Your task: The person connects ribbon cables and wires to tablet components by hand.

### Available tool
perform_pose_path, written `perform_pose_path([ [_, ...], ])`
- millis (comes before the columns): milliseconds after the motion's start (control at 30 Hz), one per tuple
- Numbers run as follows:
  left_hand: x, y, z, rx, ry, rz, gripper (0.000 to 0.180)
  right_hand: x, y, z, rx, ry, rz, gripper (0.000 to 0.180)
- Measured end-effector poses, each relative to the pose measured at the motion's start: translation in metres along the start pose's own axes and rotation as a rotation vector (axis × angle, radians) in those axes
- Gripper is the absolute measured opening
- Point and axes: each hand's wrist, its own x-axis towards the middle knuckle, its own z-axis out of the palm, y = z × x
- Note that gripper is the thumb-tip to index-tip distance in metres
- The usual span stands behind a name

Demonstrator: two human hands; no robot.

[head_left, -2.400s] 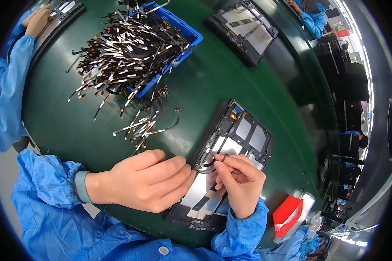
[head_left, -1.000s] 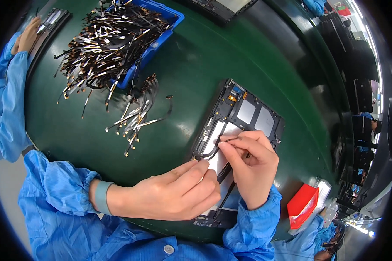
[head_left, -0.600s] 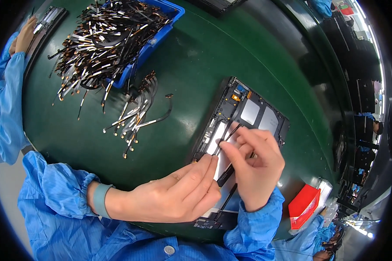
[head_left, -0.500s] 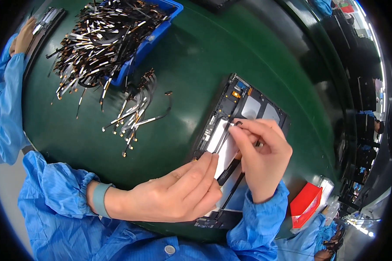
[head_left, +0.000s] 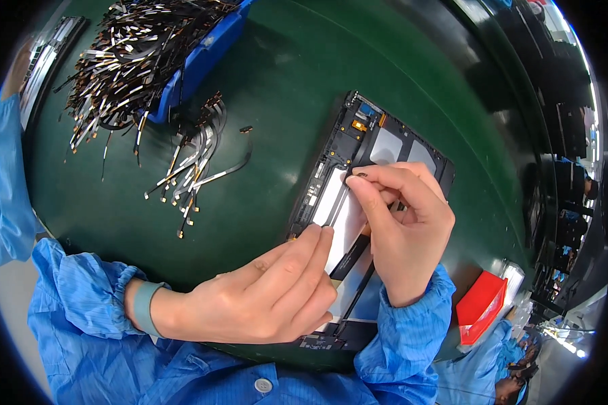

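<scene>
An opened tablet point(head_left: 387, 145) lies at a slant in front of me, with its battery panels, boards and connectors exposed. Over it, a thin dark flex cable point(head_left: 338, 205) runs between my two hands. The thumb and index finger of my right hand point(head_left: 410, 219) pinch its far, dark end. My left hand point(head_left: 267, 290), with a grey-green band at the wrist, has its fingers pressed together at the cable's near end. Its thumb is hidden beneath. Whether the cable touches the tablet, I cannot tell.
At the far left, a blue bin point(head_left: 199, 61) overflows with tangled flex cables point(head_left: 132, 64). A smaller bunch of cables point(head_left: 199, 152) lies nearer on the green table point(head_left: 270, 121). Another person's sleeve point(head_left: 7, 182) and a second device point(head_left: 51, 64) are at left. A red box point(head_left: 482, 304) stands at right.
The whole scene sits slightly higher and further left in the picture. Both hands keep their hold on the cable and nearly the same places over the tablet.
</scene>
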Motion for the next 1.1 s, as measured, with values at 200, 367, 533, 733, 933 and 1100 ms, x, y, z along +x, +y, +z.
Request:
perform_pose_path([
  [200, 0.002, 0.001, -0.003, -0.001, 0.014, -0.010, 0.042, 0.000, -0.003, -0.001, -0.060, 0.022, -0.045, 0.011],
  [367, -0.001, 0.001, 0.000, 0.006, 0.009, -0.012, 0.042, -0.010, -0.017, 0.000, -0.144, 0.030, 0.085, 0.022],
  [533, 0.000, 0.000, 0.001, 0.014, 0.012, 0.018, 0.043, -0.048, -0.011, -0.004, -0.553, -0.138, -0.457, 0.042],
  [733, -0.001, 0.001, -0.008, -0.022, -0.011, 0.003, 0.032, -0.011, -0.015, -0.019, -0.724, -0.091, -0.522, 0.035],
  [933, -0.012, -0.013, -0.017, -0.061, 0.125, -0.069, 0.018, -0.092, -0.034, -0.049, -0.545, -0.312, -0.335, 0.051],
  [1100, -0.011, -0.047, -0.007, 0.319, 0.039, -0.324, 0.035, -0.145, -0.012, -0.059, -0.761, -0.340, -0.420, 0.074],
])
